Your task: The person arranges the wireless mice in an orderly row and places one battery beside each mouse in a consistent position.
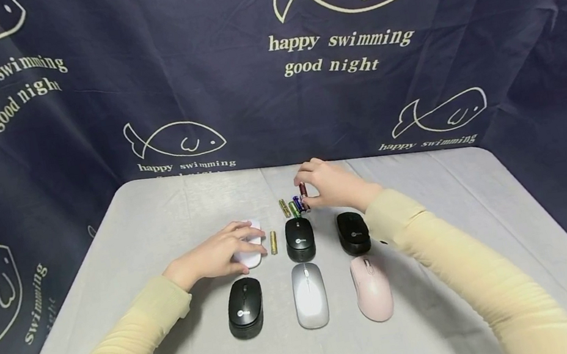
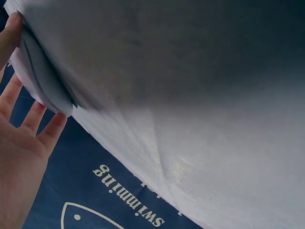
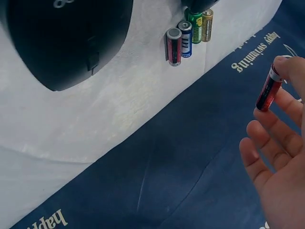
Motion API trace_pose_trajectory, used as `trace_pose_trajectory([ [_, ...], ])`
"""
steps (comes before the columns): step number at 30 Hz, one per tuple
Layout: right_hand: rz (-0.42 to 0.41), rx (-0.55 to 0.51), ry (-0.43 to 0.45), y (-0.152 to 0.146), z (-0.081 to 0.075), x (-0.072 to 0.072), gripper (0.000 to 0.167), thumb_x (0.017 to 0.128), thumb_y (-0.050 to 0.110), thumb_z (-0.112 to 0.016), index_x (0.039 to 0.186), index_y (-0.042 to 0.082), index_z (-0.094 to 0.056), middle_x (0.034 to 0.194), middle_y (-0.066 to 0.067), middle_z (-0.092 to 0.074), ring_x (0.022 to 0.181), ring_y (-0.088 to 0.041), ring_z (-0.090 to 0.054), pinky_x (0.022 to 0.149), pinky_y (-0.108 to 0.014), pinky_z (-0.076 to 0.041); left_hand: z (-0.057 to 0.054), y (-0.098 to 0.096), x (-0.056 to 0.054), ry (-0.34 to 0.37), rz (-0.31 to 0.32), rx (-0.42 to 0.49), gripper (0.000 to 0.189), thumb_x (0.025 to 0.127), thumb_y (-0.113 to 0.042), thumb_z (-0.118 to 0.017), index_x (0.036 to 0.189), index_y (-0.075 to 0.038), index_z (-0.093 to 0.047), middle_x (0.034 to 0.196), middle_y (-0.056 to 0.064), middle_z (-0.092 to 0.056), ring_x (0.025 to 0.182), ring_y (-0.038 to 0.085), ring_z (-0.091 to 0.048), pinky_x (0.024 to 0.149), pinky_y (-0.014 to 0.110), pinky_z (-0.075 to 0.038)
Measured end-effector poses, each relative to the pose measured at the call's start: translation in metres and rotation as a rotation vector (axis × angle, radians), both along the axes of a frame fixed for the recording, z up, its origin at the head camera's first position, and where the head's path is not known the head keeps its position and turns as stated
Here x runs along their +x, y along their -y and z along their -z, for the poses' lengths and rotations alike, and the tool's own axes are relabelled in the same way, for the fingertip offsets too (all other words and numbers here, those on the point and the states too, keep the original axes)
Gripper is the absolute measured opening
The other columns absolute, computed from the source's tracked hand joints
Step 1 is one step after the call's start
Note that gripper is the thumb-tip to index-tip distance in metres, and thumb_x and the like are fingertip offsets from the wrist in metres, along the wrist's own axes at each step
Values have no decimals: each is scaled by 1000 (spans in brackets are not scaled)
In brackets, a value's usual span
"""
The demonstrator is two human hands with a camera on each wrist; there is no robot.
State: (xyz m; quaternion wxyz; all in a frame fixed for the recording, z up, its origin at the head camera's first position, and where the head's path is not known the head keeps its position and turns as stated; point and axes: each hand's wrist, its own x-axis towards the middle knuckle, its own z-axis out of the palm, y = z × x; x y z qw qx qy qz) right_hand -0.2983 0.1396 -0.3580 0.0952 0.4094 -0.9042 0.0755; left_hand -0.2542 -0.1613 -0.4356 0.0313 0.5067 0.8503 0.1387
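My left hand (image 1: 217,253) holds a white computer mouse (image 1: 252,259) on the table, thumb on one side and fingers on the other. In the left wrist view the same mouse (image 2: 45,78) shows edge-on at the left. A gold battery (image 1: 273,242) lies just right of it. Farther back, my right hand (image 1: 337,184) pinches a red-and-black battery (image 3: 269,91) between thumb and fingertips, raised above the table. Below it in a row lie another red battery (image 3: 174,47), a blue battery (image 3: 186,39), a green battery (image 3: 196,26) and a gold battery (image 3: 207,25).
One black mouse (image 1: 300,240) stands just in front of the battery row, another black mouse (image 1: 353,233) beside the right sleeve. Nearer lie a third black mouse (image 1: 245,308), a silver mouse (image 1: 310,296) and a pink mouse (image 1: 372,288). A dark blue curtain (image 1: 263,118) hangs behind the table.
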Motion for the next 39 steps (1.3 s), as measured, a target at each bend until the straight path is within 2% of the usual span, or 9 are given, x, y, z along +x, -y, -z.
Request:
trace_pose_trajectory([
  [5,-29,12,-79,-6,0,7,26,79,26,-72,98,10,-66,103,-5,-63,96,-25,-55,85,-40,-47,1,0,0,2,2,8,49,71,-23,-80,118,-19,-67,137,9,-51,131,41,-36,112,50,-26],
  [9,-49,4,-106,-10,-1,15,26,77,23,-72,98,8,-66,100,-6,-62,96,-25,-55,88,-40,-46,0,-1,-1,-3,2,2,50,71,-24,-80,119,-19,-66,137,10,-51,132,41,-36,112,50,-26],
  [13,-55,4,-116,-15,0,23,27,77,23,-72,99,9,-66,99,-6,-62,96,-24,-55,87,-40,-47,-3,-2,-1,0,4,1,50,71,-23,-79,119,-18,-67,137,11,-51,131,42,-36,112,51,-26],
  [27,-59,7,-120,-26,20,40,28,76,26,-72,98,8,-66,99,-5,-62,94,-23,-55,85,-38,-49,0,0,-1,1,-4,-2,50,71,-25,-79,119,-19,-66,137,10,-51,131,42,-36,112,50,-26],
  [39,2,88,-33,-24,36,47,32,75,29,-72,100,10,-66,101,-4,-63,95,-23,-56,86,-41,-49,1,1,-2,-9,0,-6,50,71,-26,-79,119,-20,-66,137,9,-51,131,40,-37,112,49,-26],
])
